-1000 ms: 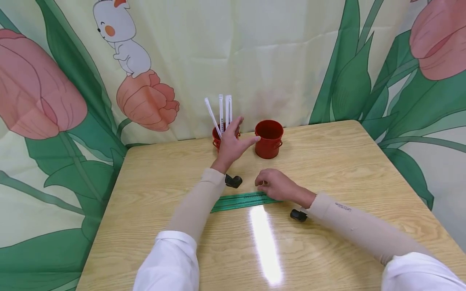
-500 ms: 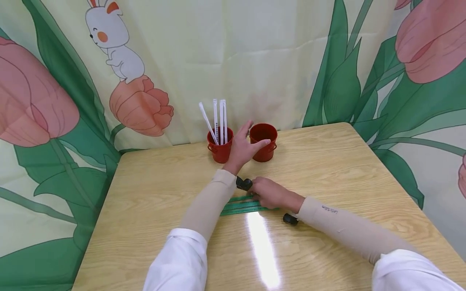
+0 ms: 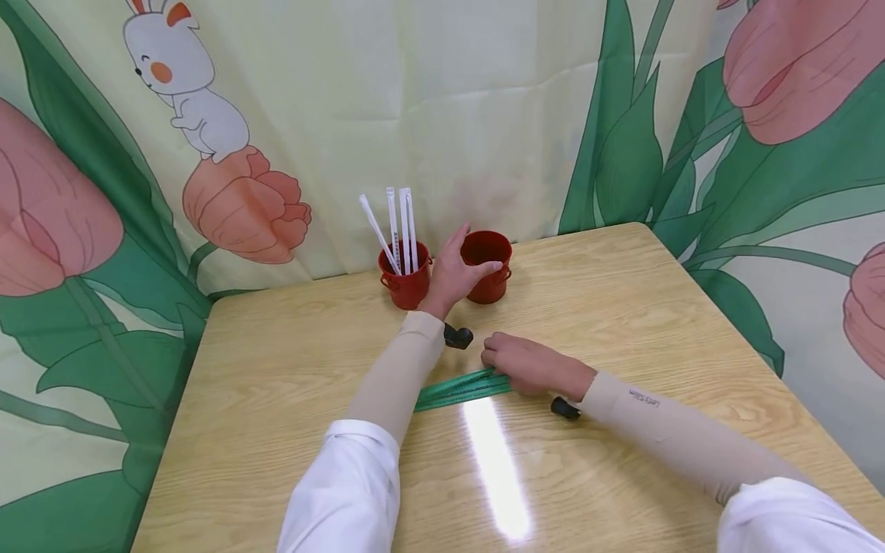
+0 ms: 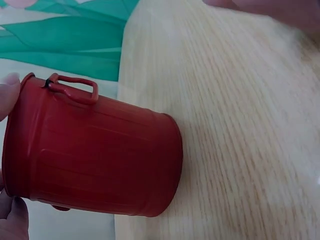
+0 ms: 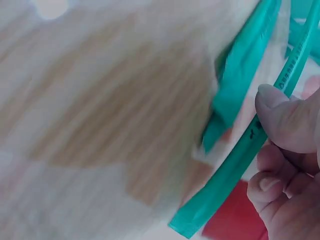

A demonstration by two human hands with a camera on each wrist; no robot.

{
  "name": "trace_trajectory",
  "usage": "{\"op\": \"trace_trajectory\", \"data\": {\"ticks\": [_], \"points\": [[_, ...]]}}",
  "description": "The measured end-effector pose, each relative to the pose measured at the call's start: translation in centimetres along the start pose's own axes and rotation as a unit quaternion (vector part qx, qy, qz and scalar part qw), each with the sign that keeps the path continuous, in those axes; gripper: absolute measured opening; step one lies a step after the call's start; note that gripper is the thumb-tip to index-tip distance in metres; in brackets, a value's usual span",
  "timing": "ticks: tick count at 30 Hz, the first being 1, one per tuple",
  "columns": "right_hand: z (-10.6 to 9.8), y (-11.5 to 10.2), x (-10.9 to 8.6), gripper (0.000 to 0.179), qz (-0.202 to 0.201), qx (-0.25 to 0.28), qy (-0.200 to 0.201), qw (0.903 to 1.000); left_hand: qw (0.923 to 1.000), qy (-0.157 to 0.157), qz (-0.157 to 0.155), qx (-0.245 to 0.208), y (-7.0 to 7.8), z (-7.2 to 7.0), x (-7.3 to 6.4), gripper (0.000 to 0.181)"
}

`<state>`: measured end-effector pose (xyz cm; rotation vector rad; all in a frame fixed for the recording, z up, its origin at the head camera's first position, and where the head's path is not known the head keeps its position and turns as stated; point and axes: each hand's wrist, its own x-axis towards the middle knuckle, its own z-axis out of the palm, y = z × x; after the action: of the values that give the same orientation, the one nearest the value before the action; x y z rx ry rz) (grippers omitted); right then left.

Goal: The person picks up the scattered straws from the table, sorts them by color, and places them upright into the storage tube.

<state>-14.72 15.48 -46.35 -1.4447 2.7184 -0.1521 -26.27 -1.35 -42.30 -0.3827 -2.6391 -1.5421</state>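
Observation:
My left hand holds a small red bucket at its rim, thumb on the near side. Upright on the table, this bucket fills much of the left wrist view, with fingertips at its rim. Nearer the front, my right hand pinches a slim green-wrapped stick between thumb and fingers. Dark print runs along its wrapper; what is inside cannot be told. Other green-wrapped sticks lie on the table beneath and left of that hand, partly hidden by my left forearm.
A second red bucket stands left of the held one and contains several white-wrapped straws. The wooden table ends at a tulip-and-rabbit curtain behind the buckets. Black wrist cameras are worn on both arms.
My left hand has moved right, from between the buckets to the right-hand bucket's rim. My right hand has reached into the green sticks and now lifts one's end slightly.

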Motion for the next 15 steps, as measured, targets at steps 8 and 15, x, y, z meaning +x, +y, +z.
{"op": "trace_trajectory", "data": {"ticks": [8,15], "points": [[-1.0,2.0,-1.7,0.019,0.040,0.029,0.014,0.9987,0.9993,-0.033,-0.011,0.017,0.2,-0.6,0.6,0.092],[-1.5,2.7,-2.2,0.020,0.031,0.082,0.051,0.9948,0.9989,-0.042,-0.015,0.016,0.2,-0.6,0.5,0.091]]}}
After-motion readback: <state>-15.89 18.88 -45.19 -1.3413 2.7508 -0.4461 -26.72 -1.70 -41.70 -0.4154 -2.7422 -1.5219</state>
